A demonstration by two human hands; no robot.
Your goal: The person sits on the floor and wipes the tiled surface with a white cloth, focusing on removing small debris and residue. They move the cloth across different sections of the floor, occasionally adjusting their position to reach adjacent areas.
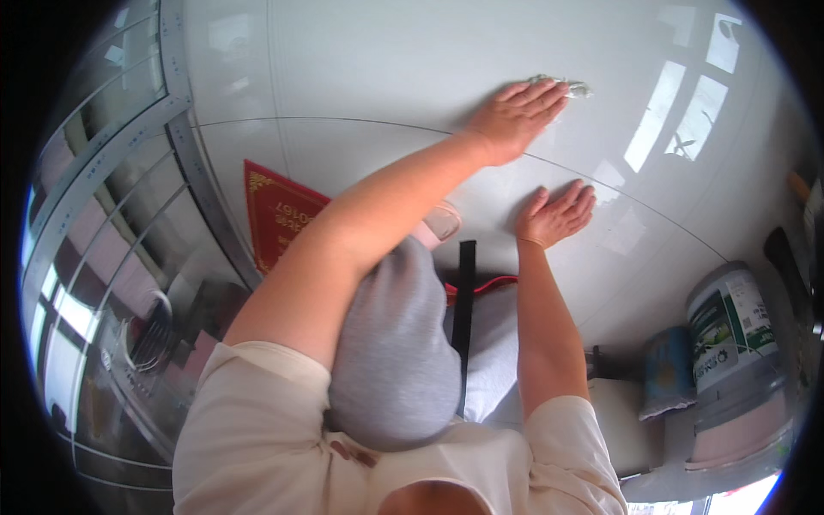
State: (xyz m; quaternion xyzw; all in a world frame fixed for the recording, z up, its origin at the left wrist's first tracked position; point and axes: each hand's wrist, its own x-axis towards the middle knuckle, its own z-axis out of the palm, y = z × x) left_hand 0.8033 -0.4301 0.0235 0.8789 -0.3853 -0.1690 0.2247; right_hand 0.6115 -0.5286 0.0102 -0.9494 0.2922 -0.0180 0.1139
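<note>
My left hand [518, 119] lies palm down on the glossy white tile floor [386, 71], its fingers stretched over a small crumpled pale wad [578, 89]. Part of the wad sticks out past the fingertips; the rest is hidden, and its material is unclear. Nearer to me, my right hand [557, 215] rests on the tiles with its fingers spread and nothing in it. A dark joint line between the tiles runs beneath my left wrist and beyond my right fingertips.
My bent grey-clad knee [399, 341] rises between my arms, beside a black strap [463, 322]. Left are a red mat-like piece [283, 209] with gold writing, a pink slipper [444, 222] and a metal-framed glass door [122, 161]. A labelled grey bucket [730, 328] and blue packet [669, 367] stand right.
</note>
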